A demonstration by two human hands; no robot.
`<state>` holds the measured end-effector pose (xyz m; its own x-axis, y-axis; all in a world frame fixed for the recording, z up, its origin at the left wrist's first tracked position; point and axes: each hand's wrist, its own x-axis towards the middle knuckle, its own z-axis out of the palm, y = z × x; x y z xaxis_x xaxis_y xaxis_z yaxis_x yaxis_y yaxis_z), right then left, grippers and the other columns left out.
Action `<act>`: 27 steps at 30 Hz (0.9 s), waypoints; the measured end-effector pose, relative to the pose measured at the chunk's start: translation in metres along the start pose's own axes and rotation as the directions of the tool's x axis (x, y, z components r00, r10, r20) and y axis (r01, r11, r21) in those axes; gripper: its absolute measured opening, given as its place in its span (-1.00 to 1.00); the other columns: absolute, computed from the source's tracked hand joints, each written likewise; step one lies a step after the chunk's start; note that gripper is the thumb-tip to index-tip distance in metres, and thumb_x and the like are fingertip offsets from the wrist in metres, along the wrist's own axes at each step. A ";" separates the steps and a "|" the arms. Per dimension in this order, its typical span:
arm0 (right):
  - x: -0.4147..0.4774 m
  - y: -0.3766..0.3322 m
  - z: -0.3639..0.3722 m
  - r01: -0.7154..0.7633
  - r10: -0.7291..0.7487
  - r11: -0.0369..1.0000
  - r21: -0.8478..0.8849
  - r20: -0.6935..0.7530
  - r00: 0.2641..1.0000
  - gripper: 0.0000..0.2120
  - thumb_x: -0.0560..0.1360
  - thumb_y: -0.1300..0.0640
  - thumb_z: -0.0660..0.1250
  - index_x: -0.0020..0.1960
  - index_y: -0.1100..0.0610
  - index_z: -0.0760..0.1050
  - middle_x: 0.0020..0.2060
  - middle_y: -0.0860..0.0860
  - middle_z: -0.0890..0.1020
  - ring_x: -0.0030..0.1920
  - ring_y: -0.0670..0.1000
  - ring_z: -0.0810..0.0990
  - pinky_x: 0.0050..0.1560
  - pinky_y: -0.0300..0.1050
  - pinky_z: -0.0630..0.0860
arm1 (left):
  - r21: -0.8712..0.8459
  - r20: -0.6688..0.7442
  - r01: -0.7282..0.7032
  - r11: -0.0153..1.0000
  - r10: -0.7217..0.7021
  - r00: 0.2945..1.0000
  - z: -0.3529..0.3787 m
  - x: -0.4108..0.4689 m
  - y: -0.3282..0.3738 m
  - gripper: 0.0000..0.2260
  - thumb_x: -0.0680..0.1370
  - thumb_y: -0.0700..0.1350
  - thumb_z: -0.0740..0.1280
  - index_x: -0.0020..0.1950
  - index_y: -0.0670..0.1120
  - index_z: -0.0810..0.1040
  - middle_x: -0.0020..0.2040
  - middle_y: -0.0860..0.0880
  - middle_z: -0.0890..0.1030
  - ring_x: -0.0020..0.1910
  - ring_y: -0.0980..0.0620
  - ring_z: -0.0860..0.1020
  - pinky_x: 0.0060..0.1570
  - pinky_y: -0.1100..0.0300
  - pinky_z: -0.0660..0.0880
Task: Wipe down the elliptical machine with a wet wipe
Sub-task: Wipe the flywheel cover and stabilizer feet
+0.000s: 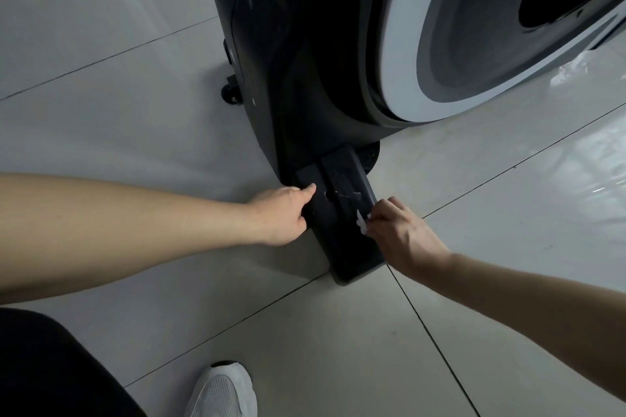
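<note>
Elliptical machine (pixel 321 61) stood on the tiled floor (pixel 101 118), its dark foot bar (pixel 342 247) jutting forward. The right hand (pixel 403 234) pinched a crumpled wet wipe (pixel 361 223) against the bar's right edge while the left hand (pixel 281 213) gripped its left edge. Wiping seemed to have reached the base; what remained was unclear.

The elliptical machine (pixel 305 61) stood on the floor (pixel 101 132), its base bar (pixel 342 247) reaching toward the viewer. The left hand (pixel 281 213) gripped the bar's left edge. The right hand (pixel 403 234) pinched the wet wipe (pixel 361 222) against the bar's right edge. A shoe (pixel 220 389) stood nearer, left of the bar.
</note>
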<state>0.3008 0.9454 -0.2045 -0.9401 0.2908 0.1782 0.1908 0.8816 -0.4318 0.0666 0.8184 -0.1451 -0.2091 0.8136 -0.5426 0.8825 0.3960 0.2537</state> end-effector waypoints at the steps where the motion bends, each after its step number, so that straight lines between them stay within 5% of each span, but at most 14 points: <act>1: 0.011 0.002 0.003 -0.008 0.008 1.000 -0.002 -0.011 1.000 -0.85 0.50 0.36 0.31 -0.15 0.22 0.63 -0.11 0.11 0.53 -0.11 0.17 0.48 -0.28 0.03 0.54 | 0.001 0.008 0.007 1.000 -0.007 1.000 0.000 0.001 -0.001 -0.35 0.60 -0.10 0.19 0.67 0.01 0.03 0.18 0.03 0.51 0.14 -0.03 0.54 0.12 -0.01 0.57; 6: 0.097 0.011 0.009 -0.064 0.065 0.998 0.007 -0.086 0.994 -0.85 0.25 0.49 0.42 -0.30 0.28 0.61 -0.21 0.18 0.52 -0.17 0.24 0.50 -0.23 -0.09 0.42 | 0.043 0.016 0.002 0.999 -0.002 1.000 -0.003 0.003 -0.002 -0.33 0.56 -0.12 0.20 0.66 0.01 0.08 0.37 -0.13 0.53 0.26 -0.14 0.56 0.09 0.02 0.58; 11: 0.092 0.014 0.008 -0.090 0.093 0.995 0.033 -0.099 0.991 -0.84 0.34 0.49 0.36 -0.20 0.30 0.65 -0.16 0.18 0.54 -0.12 0.23 0.50 -0.21 -0.02 0.50 | 0.096 0.047 -0.001 0.995 -0.004 0.999 -0.003 0.005 0.006 -0.34 0.59 -0.11 0.19 0.67 -0.07 0.02 0.29 -0.13 0.57 0.17 -0.15 0.58 0.02 -0.01 0.60; 17: -0.007 0.008 0.002 -0.017 0.022 0.994 0.104 -0.044 0.999 -0.73 0.41 0.48 0.26 -0.12 0.21 0.65 -0.11 0.12 0.56 -0.13 0.17 0.50 -0.17 -0.01 0.51 | 0.101 0.060 0.007 0.995 -0.013 0.998 -0.013 0.010 0.006 -0.38 0.60 -0.18 0.13 0.67 -0.01 0.07 -0.22 0.08 0.52 -0.24 0.01 0.48 -0.27 0.12 0.46; 21: 0.044 0.015 0.009 -0.029 0.035 0.996 0.090 -0.066 0.997 -0.76 0.32 0.52 0.32 -0.19 0.24 0.64 -0.14 0.15 0.56 -0.15 0.20 0.50 -0.18 -0.02 0.49 | 0.104 0.040 0.024 0.994 -0.028 0.999 -0.021 0.008 0.006 -0.39 0.59 -0.21 0.11 0.65 0.07 0.13 0.15 -0.13 0.65 -0.21 -0.02 0.51 -0.27 0.15 0.44; 27: 0.117 0.009 0.015 -0.126 0.136 0.990 0.070 -0.156 0.978 -0.83 0.37 0.46 0.32 -0.16 0.30 0.65 -0.12 0.19 0.55 -0.10 0.25 0.49 -0.14 0.03 0.54 | 0.120 0.042 0.005 0.993 -0.010 0.999 -0.019 0.008 0.003 -0.38 0.55 -0.18 0.16 0.63 0.08 0.22 0.31 -0.15 0.59 0.22 -0.17 0.58 0.06 0.00 0.59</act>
<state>0.1884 0.9819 -0.2006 -0.8498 0.4621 0.2536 0.2875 0.8096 -0.5118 0.0597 0.8343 -0.1332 -0.2005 0.7910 -0.5780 0.9257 0.3461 0.1525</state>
